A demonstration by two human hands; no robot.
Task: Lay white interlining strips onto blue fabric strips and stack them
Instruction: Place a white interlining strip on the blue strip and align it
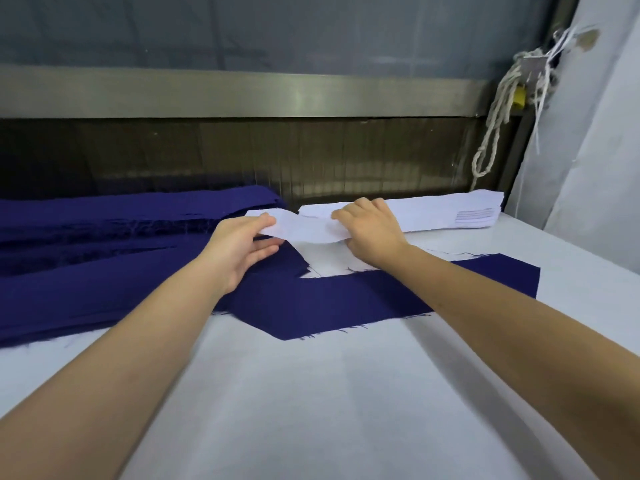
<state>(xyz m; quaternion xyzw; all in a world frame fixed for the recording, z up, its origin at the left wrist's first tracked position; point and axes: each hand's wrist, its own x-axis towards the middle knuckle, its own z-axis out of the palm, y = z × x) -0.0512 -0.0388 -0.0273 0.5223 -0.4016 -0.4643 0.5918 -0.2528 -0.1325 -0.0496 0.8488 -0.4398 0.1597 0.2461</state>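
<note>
Head view: a white table (346, 410) fills the foreground, with one metal rail (242, 95) behind it. One pile of blue fabric strips (104, 254) covers the left side. One single blue fabric strip (346, 299) lies flat mid-table, crossed by both forearms. One stack of white interlining strips (443, 213) sits at the far edge, partly hidden by the right hand (370, 233). One white interlining strip (304, 226) is raised just beyond the single strip. The left hand (242, 251) pinches its left end between thumb and fingers, and the right hand's fingers curl onto its other end. One rope (491, 126) hangs far right.

Left hand (242, 244) and right hand (370, 230) pinch a white interlining strip (304, 228) above a blue fabric strip (346, 303).
</note>
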